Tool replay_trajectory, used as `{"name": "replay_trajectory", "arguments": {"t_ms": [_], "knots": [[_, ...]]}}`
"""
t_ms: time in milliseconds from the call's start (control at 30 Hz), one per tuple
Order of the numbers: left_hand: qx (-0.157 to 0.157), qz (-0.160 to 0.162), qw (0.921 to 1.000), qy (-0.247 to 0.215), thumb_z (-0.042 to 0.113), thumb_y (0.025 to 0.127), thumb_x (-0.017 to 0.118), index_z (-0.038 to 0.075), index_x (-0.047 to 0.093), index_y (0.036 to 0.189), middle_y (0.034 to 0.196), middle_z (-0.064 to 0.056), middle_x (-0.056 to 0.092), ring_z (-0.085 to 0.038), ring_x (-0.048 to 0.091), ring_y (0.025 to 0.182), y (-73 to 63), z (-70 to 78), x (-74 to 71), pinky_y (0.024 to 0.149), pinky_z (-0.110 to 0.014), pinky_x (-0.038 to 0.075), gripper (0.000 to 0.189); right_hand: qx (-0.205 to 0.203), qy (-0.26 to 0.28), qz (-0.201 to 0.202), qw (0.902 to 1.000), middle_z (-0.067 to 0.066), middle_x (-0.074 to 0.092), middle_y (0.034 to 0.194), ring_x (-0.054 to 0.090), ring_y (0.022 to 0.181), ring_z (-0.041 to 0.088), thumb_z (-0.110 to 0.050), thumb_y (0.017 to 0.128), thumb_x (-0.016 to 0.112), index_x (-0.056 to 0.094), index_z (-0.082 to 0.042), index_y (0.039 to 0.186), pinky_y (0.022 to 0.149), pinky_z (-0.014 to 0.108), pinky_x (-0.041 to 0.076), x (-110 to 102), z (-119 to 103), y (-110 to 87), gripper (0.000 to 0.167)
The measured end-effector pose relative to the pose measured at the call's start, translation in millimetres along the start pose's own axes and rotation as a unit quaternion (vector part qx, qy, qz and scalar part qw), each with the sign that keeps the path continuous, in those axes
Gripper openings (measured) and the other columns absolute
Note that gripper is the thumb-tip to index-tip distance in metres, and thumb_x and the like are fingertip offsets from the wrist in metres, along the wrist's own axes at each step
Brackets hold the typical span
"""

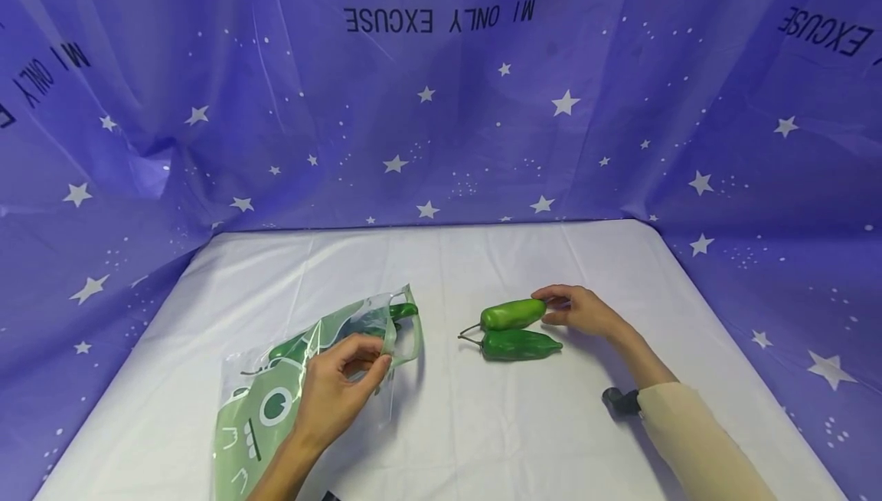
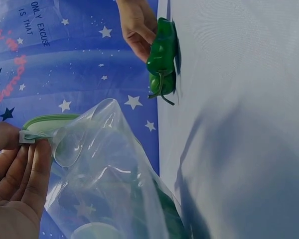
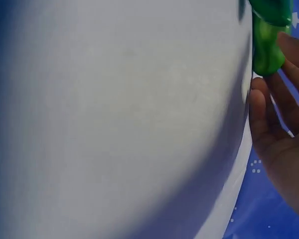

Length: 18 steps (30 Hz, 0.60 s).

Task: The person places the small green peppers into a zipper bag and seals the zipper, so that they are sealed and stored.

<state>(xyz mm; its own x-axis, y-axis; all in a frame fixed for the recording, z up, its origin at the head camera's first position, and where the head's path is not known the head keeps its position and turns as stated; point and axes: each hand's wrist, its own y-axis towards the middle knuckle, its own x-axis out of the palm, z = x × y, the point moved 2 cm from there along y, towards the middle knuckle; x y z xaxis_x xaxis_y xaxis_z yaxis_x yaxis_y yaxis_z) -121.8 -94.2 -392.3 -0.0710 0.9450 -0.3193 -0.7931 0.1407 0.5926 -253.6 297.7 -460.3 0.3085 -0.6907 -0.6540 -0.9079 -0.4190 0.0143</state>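
My left hand (image 1: 341, 390) pinches the rim of a clear plastic bag (image 1: 276, 406) with a green cartoon print, near its cut-out handle. In the left wrist view, thumb and fingers meet on a small whitish piece at the bag's green-edged top. Green peppers (image 1: 405, 309) show inside the bag, partly hidden by the print. To the right, a light green pepper (image 1: 513, 314) and a dark green pepper (image 1: 520, 345) lie side by side, stems pointing left. My right hand (image 1: 582, 311) is at the light pepper's tip, fingers loosely bent and thumb apart from them.
A white cloth (image 1: 475, 432) covers the table. Purple-blue curtains (image 1: 468, 118) with stars and lettering rise along its back and sides. A dark device (image 1: 620, 401) sits at the right wrist, by the beige sleeve (image 1: 696, 440).
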Motion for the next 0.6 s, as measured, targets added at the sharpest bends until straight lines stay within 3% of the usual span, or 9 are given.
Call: {"name": "replay_trajectory", "arguments": {"t_ms": [233,600], "knots": [[-0.004,-0.001,0.9999,-0.013,-0.005,0.08,0.072,0.005,0.067,0.09,0.086,-0.006,0.068,-0.016,0.067,0.072,-4.7,-10.0,0.3,0.065,-0.023,0.056,0.015,0.005,-0.029,0.025,0.9992,0.003,0.066,0.096,0.061,0.089,0.02,-0.01,0.083,0.073,0.067,-0.008,0.112,0.081,0.034,0.051,2.2,3.6,0.1,0.03],[-0.001,0.0,1.0,-0.009,-0.005,0.08,0.072,0.003,0.067,0.09,0.086,-0.007,0.068,-0.016,0.067,0.071,-3.9,-9.1,1.4,0.064,-0.023,0.056,0.014,0.029,-0.001,0.03,0.9991,0.006,0.067,0.094,0.062,0.087,0.023,-0.01,0.089,0.067,0.065,-0.003,0.106,0.076,0.033,0.051,-4.3,4.2,-2.1,0.019]]}}
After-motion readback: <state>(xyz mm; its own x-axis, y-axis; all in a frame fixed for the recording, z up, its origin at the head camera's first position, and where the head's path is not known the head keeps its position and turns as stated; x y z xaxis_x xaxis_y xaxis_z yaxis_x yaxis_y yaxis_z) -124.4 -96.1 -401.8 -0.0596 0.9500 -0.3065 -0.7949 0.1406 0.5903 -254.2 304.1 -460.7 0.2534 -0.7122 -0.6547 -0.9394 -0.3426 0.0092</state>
